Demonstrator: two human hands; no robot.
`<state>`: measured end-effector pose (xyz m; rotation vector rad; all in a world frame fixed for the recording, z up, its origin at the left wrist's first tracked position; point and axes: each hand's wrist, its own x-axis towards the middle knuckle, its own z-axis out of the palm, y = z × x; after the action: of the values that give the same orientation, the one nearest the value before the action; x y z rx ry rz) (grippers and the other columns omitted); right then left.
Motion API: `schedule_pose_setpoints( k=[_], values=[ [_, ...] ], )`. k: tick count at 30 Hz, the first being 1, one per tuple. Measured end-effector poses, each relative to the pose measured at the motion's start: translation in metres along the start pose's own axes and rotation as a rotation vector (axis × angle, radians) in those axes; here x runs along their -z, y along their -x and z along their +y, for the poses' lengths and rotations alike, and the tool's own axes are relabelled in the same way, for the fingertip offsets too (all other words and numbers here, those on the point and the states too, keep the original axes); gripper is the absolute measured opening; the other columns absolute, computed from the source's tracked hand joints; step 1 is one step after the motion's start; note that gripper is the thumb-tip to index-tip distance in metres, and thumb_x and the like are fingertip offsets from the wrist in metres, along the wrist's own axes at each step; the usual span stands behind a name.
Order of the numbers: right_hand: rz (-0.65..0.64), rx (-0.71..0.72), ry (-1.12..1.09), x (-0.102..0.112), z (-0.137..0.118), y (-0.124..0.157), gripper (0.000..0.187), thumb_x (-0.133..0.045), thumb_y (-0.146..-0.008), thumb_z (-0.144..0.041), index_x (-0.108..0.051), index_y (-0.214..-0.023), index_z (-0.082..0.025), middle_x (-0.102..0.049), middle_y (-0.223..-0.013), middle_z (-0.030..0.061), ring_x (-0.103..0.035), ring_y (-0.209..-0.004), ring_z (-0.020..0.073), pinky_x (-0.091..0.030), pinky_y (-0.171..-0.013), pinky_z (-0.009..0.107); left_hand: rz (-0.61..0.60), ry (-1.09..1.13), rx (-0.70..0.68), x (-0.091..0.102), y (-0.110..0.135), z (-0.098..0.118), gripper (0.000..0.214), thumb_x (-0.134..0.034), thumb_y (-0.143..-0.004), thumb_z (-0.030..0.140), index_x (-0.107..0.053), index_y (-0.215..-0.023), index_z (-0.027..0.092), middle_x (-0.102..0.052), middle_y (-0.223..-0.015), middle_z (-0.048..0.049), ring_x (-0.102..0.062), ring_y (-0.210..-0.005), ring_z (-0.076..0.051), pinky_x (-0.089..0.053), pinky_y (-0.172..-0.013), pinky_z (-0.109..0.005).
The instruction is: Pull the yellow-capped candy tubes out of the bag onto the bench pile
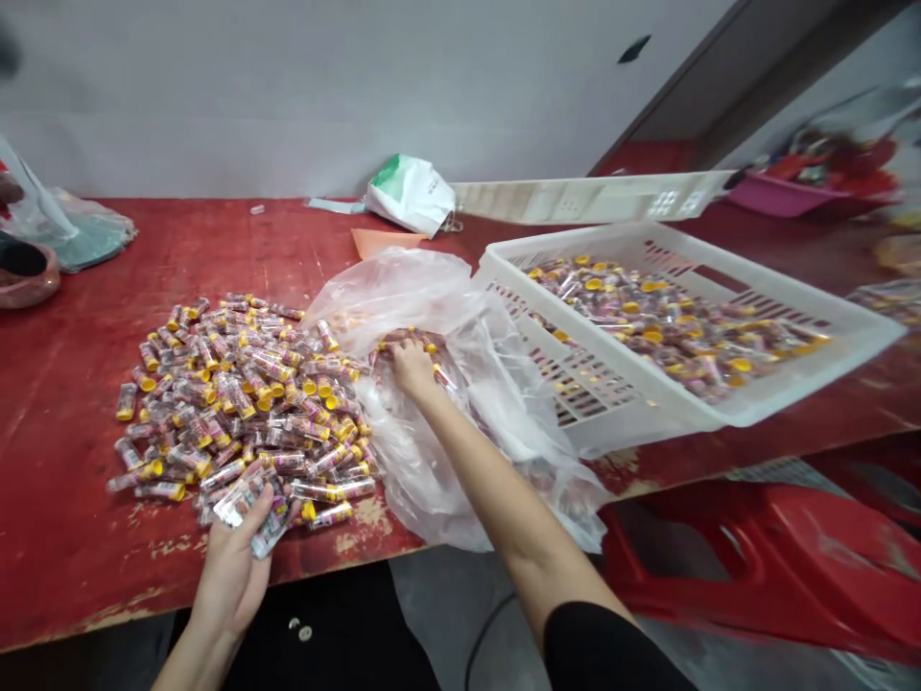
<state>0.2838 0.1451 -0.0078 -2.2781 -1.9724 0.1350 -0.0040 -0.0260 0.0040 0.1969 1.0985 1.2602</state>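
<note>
Near the table's front edge, my left hand (241, 547) is closed around a few small printed packets (268, 523), with the thumb pressed on top. Just beyond it spreads a heap of small clear tubes with yellow caps (245, 393). My right hand (413, 363) reaches into the mouth of a clear plastic bag (496, 384) beside the heap. Brownish contents with bits of yellow show around its fingers in the bag. The fingertips are partly hidden, so what they touch is unclear.
A white plastic crate (648, 379) holding many similar tubes stands right of the bag. Behind lie a white and green bag (413, 192) and an orange sheet (385, 242). A pink basin (784, 192) sits far right; a red stool (763, 566) stands below the table (64, 461).
</note>
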Motion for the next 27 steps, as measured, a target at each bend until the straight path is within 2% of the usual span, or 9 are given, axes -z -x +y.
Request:
schedule_pose_setpoints(
  k=[3, 5, 9, 11, 13, 16, 20, 24, 27],
  values=[
    [0.042, -0.028, -0.150, 0.001, 0.006, 0.007, 0.023, -0.055, -0.096, -0.022, -0.059, -0.114, -0.009, -0.061, -0.117, 0.0159, -0.058, -0.108, 0.0256, -0.046, -0.094, 0.045, 0.004, 0.033, -0.015, -0.006, -0.001, -0.005, 0.041, -0.075, -0.073, 0.005, -0.070, -0.110, 0.023, -0.074, -0.107, -0.0024, -0.070, -0.097, -0.015, -0.056, -0.093, -0.029],
    [0.062, -0.007, -0.269, 0.003, -0.002, 0.029, 0.023, -0.046, -0.097, -0.015, -0.056, -0.115, -0.004, -0.061, -0.110, 0.0201, -0.059, -0.100, 0.0245, -0.046, -0.089, 0.041, -0.004, 0.044, -0.032, -0.010, -0.003, -0.007, 0.041, -0.078, -0.072, 0.008, -0.071, -0.109, 0.022, -0.074, -0.107, -0.0023, -0.068, -0.099, -0.014, -0.053, -0.094, -0.026],
    [0.002, 0.137, -0.555, 0.002, -0.046, 0.109, 0.025, -0.053, -0.096, -0.029, -0.054, -0.118, -0.016, -0.061, -0.087, 0.0030, -0.056, -0.073, 0.0148, -0.047, -0.068, 0.026, -0.025, 0.072, -0.093, -0.018, -0.007, -0.014, 0.050, -0.083, -0.067, 0.014, -0.069, -0.115, 0.023, -0.075, -0.103, -0.0021, -0.068, -0.099, -0.015, -0.049, -0.096, -0.028],
    [-0.163, 0.258, -0.979, -0.003, -0.076, 0.149, 0.027, -0.068, -0.086, -0.040, -0.062, -0.103, -0.020, -0.055, -0.074, -0.0025, -0.050, -0.062, 0.0123, -0.042, -0.057, 0.023, -0.033, 0.090, -0.132, -0.021, -0.007, -0.018, 0.058, -0.085, -0.065, 0.016, -0.066, -0.119, 0.024, -0.075, -0.101, -0.0018, -0.068, -0.098, -0.016, -0.048, -0.097, -0.030],
    [-0.139, 0.234, -1.257, -0.009, -0.102, 0.174, 0.022, -0.073, -0.082, -0.040, -0.064, -0.085, -0.019, -0.055, -0.073, -0.0020, -0.050, -0.064, 0.0118, -0.043, -0.060, 0.023, -0.048, 0.103, -0.149, -0.021, -0.006, -0.020, 0.061, -0.085, -0.065, 0.016, -0.065, -0.121, 0.025, -0.074, -0.102, -0.0018, -0.067, -0.100, -0.017, -0.047, -0.097, -0.031],
    [-0.125, 0.147, -1.496, -0.015, -0.122, 0.184, 0.022, -0.070, -0.084, -0.039, -0.062, -0.079, -0.019, -0.062, -0.086, 0.0012, -0.056, -0.075, 0.0131, -0.047, -0.070, 0.025, -0.085, 0.108, -0.145, -0.019, -0.004, -0.019, 0.056, -0.083, -0.066, 0.016, -0.066, -0.119, 0.024, -0.073, -0.106, -0.0029, -0.066, -0.105, -0.018, -0.045, -0.099, -0.032],
    [-0.189, 0.134, -1.576, -0.017, -0.127, 0.177, 0.023, -0.076, -0.077, -0.038, -0.064, -0.084, -0.020, -0.063, -0.088, 0.0014, -0.060, -0.083, 0.0158, -0.050, -0.076, 0.026, -0.059, 0.100, -0.182, -0.013, -0.003, -0.017, 0.059, -0.087, -0.057, 0.013, -0.068, -0.112, 0.023, -0.073, -0.101, -0.0028, -0.067, -0.099, -0.018, -0.049, -0.091, -0.030],
    [-0.263, 0.122, -1.593, -0.021, -0.129, 0.177, 0.026, -0.079, -0.074, -0.034, -0.064, -0.092, -0.021, -0.064, -0.089, 0.0004, -0.060, -0.078, 0.0139, -0.051, -0.070, 0.024, 0.014, 0.115, -0.202, -0.011, -0.006, -0.019, 0.046, -0.088, -0.058, 0.017, -0.069, -0.100, 0.019, -0.072, -0.090, -0.0011, -0.068, -0.087, -0.015, -0.051, -0.083, -0.027],
    [-0.230, 0.071, -1.552, -0.026, -0.132, 0.177, 0.025, -0.078, -0.074, -0.035, -0.066, -0.090, -0.019, -0.059, -0.074, -0.0025, -0.054, -0.065, 0.0107, -0.047, -0.060, 0.021, 0.078, 0.116, -0.249, -0.011, -0.007, -0.019, 0.037, -0.088, -0.059, 0.016, -0.067, -0.089, 0.018, -0.071, -0.085, 0.0013, -0.067, -0.081, -0.012, -0.051, -0.080, -0.024]
  ],
)
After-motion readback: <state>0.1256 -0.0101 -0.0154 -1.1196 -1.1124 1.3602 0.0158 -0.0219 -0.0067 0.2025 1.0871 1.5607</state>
